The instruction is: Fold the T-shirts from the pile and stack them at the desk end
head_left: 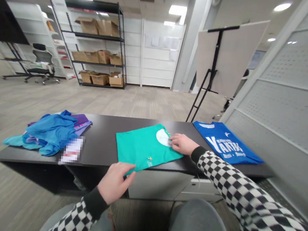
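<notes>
A folded green T-shirt (140,143) lies flat on the dark table (103,136) in front of me, its white inner neckline facing right and a small printed logo near the front edge. My left hand (116,181) is at the shirt's near-left corner, thumb and fingers apart, with a bit of green cloth showing between them. On the neckline side, my right hand (184,144) rests its outstretched fingertips on the fabric by the collar. To the right of that hand is a folded blue T-shirt (226,142) with white lettering.
A loose heap of blue clothing (51,131) covers the table's left end, with purple cloth (81,121) under it and a blurred white item (71,151) at its front. A perforated panel (288,99) stands close on the right. Beyond are a whiteboard easel (227,57) and a shelf of cardboard boxes (102,56).
</notes>
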Motion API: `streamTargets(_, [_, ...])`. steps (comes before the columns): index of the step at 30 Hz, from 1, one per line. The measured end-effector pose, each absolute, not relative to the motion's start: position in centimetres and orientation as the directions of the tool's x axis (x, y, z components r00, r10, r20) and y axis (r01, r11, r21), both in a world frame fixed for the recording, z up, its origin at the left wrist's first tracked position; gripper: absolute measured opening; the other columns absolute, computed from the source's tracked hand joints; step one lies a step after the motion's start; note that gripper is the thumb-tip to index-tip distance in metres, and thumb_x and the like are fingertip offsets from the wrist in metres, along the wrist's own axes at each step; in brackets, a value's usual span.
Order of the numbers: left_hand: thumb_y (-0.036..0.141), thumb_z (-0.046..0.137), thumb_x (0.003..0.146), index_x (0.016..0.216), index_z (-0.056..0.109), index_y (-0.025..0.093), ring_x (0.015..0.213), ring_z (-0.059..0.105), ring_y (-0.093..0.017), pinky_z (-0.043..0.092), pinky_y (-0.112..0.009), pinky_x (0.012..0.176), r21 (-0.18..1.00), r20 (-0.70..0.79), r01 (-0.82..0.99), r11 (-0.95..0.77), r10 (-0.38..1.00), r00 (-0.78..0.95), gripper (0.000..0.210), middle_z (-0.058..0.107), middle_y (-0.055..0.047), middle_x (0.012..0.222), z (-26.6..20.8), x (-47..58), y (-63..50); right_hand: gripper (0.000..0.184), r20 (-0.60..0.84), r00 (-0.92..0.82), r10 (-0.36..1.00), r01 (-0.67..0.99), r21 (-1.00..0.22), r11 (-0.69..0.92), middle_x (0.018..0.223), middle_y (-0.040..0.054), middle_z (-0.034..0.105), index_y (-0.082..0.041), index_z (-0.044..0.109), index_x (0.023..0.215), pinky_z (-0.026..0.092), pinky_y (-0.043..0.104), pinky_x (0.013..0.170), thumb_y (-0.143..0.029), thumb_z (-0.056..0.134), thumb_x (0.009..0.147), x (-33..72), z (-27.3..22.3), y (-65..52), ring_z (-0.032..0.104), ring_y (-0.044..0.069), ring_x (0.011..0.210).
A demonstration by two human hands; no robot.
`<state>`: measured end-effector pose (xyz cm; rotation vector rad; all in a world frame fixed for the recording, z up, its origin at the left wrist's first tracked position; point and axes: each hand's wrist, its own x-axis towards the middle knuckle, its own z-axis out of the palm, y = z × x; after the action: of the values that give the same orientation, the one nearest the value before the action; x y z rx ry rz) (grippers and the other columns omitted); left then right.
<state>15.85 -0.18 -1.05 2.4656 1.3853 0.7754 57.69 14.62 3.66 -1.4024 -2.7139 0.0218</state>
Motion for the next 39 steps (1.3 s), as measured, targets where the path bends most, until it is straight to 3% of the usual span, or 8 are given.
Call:
streamTargets(6, [0.038,0.061,0.110,0.127,0.081,0.024,0.131,0.074,-0.032,0.054,-0.055,0.118,0.399,0.528,0.614,-0.681,0.718,0.453,0.030,0.082,-0.013,0.135,-1.3,17.5,3.1,0.053,-0.041,-0.261,0.964,0.965,0.016,0.262,0.177,0.0100,0.053,-0.029,0.089,0.127,0.041,0.064,0.125,-0.051,0.042,0.116,61.1,4.7,16.8,0.048,0.041,0.158])
streamTargets(11, [0.046,0.072,0.101,0.153,0.071,0.019,0.157,0.056,-0.041,0.043,-0.068,0.131,0.256,0.324,0.699,-0.667,0.741,0.588,0.059,0.062,-0.019,0.167,-1.7,16.4,7.9,0.051,0.040,-0.123,0.992,0.992,0.045,0.121,0.179,0.0150,0.048,-0.026,0.082,0.141,0.036,0.071,0.126,-0.051,0.045,0.116,59.5,5.0,15.8,0.040,0.047,0.164])
streamTargets(15, [0.046,0.078,0.097,0.167,0.060,0.023,0.165,0.045,-0.043,0.036,-0.068,0.136,0.138,0.244,0.707,-0.693,0.716,0.654,0.076,0.050,-0.016,0.178,-3.4,16.5,7.6,0.049,0.258,-0.233,0.938,0.968,-0.029,0.249,0.166,0.0187,0.062,-0.019,0.073,0.148,0.036,0.062,0.129,-0.046,0.047,0.117,55.2,4.3,10.0,0.050,0.041,0.158])
streamTargets(18, [0.042,0.075,0.100,0.167,0.059,0.023,0.164,0.046,-0.042,0.036,-0.064,0.136,0.072,0.298,0.709,-0.701,0.694,0.656,0.072,0.049,-0.016,0.178,-4.3,16.9,6.4,0.058,0.258,-0.438,0.861,0.867,-0.132,0.480,0.157,0.0170,0.069,-0.021,0.066,0.156,0.042,0.056,0.126,-0.060,0.052,0.116,51.6,2.6,3.6,0.062,0.035,0.145])
streamTargets(21, [0.037,0.073,0.101,0.167,0.059,0.025,0.160,0.050,-0.042,0.036,-0.065,0.135,0.031,0.344,0.728,-0.685,0.691,0.635,0.069,0.054,-0.015,0.175,-4.1,17.3,5.4,0.079,0.241,-0.531,0.812,0.806,-0.154,0.572,0.165,0.0176,0.063,-0.024,0.057,0.166,0.037,0.059,0.131,-0.072,0.068,0.104,49.8,0.3,-0.6,0.055,0.039,0.153])
streamTargets(29, [0.030,0.066,0.105,0.151,0.070,0.027,0.125,0.070,-0.032,0.049,-0.056,0.119,0.079,0.323,0.638,-0.766,0.625,0.711,0.046,0.078,-0.012,0.137,-0.8,19.2,4.3,0.085,0.236,-0.497,0.835,0.854,-0.041,0.519,0.170,0.0190,0.058,-0.022,0.059,0.164,0.030,0.068,0.135,-0.051,0.089,0.090,54.9,-2.4,0.1,0.046,0.044,0.162])
streamTargets(35, [0.027,0.074,0.097,0.161,0.063,0.024,0.159,0.051,-0.037,0.039,-0.059,0.133,0.075,0.290,0.612,-0.787,0.605,0.742,0.065,0.058,-0.013,0.171,-2.2,21.9,5.0,0.066,0.181,-0.448,0.876,0.889,-0.010,0.457,0.176,0.0147,0.052,-0.028,0.059,0.166,0.021,0.079,0.135,-0.044,0.074,0.103,61.4,-1.5,1.0,0.039,0.044,0.168])
streamTargets(39, [0.021,0.067,0.100,0.159,0.067,0.026,0.151,0.058,-0.038,0.046,-0.060,0.127,0.103,0.279,0.627,-0.772,0.627,0.727,0.059,0.061,-0.012,0.168,-2.8,24.5,4.2,0.060,0.074,-0.362,0.929,0.927,-0.077,0.367,0.183,0.0077,0.044,-0.039,0.053,0.172,0.027,0.078,0.133,-0.044,0.057,0.112,66.4,-1.4,1.2,0.033,0.042,0.172])
